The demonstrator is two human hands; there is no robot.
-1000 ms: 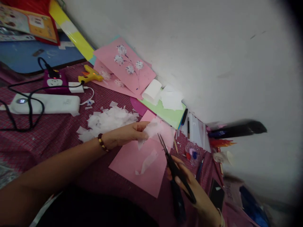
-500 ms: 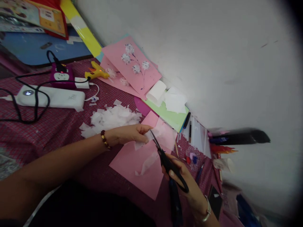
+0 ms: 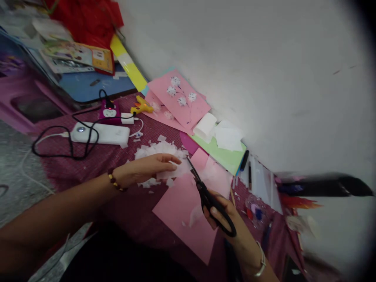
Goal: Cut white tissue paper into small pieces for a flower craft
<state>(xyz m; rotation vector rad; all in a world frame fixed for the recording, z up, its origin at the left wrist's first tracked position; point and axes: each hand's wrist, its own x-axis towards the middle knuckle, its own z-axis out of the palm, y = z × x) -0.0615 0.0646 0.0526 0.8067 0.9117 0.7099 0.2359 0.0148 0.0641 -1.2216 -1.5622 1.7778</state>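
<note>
My right hand (image 3: pixel 221 211) grips black-handled scissors (image 3: pixel 210 197), fingers in the loops. Their blades look nearly closed and point up and left, the tip close to my left hand (image 3: pixel 157 166). That hand is open, index finger and thumb apart, over thin white paper (image 3: pixel 180 171) at the edge of a pile of cut white pieces (image 3: pixel 160 149). Whether the paper touches its fingers is hard to make out. Below the scissors lies a pink sheet (image 3: pixel 182 215) with a curled white scrap (image 3: pixel 196 215) on it.
A white power bank (image 3: pixel 113 134) with cables, a purple power socket (image 3: pixel 110 111) and a yellow glue gun (image 3: pixel 141 105) lie at the left. Pink cards (image 3: pixel 183 102) with white paper flowers lean near the wall. A white paper roll (image 3: pixel 205 126) rests on green sheets (image 3: pixel 227 156); pens lie at the right.
My left hand has moved left towards the white pile and its fingers have parted from the pinch on the white paper. The scissors stay in my right hand. The view has shifted left.
</note>
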